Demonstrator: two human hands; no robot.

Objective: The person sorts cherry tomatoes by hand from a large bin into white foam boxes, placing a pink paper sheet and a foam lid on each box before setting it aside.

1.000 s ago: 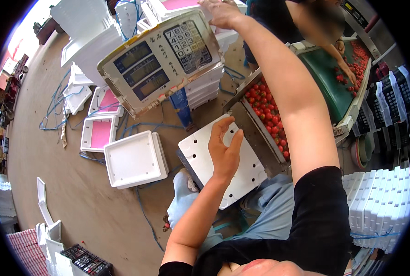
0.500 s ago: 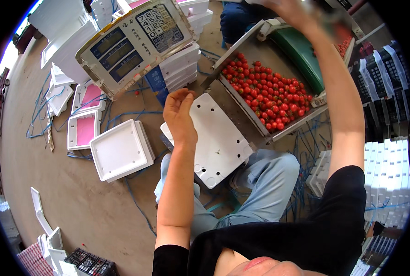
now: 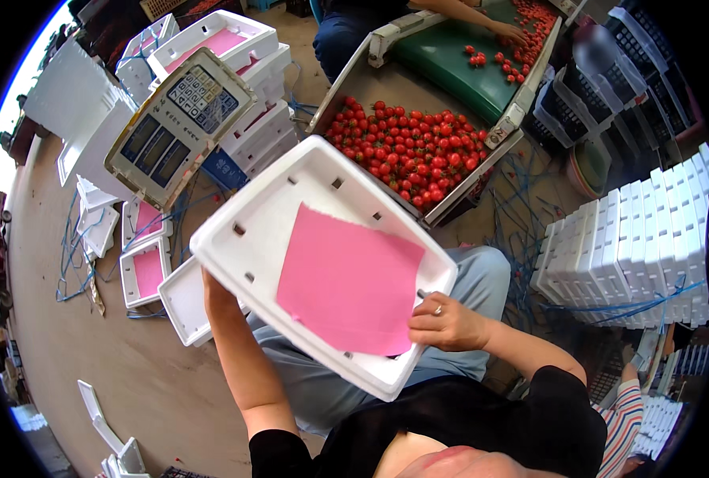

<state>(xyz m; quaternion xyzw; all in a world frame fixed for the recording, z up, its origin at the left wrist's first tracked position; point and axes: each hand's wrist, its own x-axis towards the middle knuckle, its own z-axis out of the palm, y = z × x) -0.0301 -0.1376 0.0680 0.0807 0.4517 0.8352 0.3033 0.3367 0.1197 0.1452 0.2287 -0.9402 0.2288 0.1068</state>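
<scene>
A white foam box (image 3: 263, 203) is held tilted above my lap, its open side toward me. Inside it lies a pink sheet (image 3: 350, 279), slightly askew on the bottom. My right hand (image 3: 447, 323) grips the box's right rim, fingers closed over the edge near a small hole. At the opposite side, my left hand (image 3: 219, 291) holds the box from beneath its left edge; the fingers are hidden behind it. Just beyond the box, red cherry tomatoes (image 3: 410, 147) fill the near end of a metal trough (image 3: 482, 163).
A scale display (image 3: 179, 127) stands left, before stacked foam boxes (image 3: 263, 119). A green conveyor (image 3: 450, 64) slopes into the trough; a co-worker's hand (image 3: 509, 33) touches tomatoes there. Tied foam boxes (image 3: 625, 247) and dark crates (image 3: 593, 88) stand right. Blue straps (image 3: 521, 199) litter the floor.
Both hands now hold a foam box lined with pink, hiding where the upturned white box lay. My right arm has come down from the upper right. The view has shifted.
</scene>
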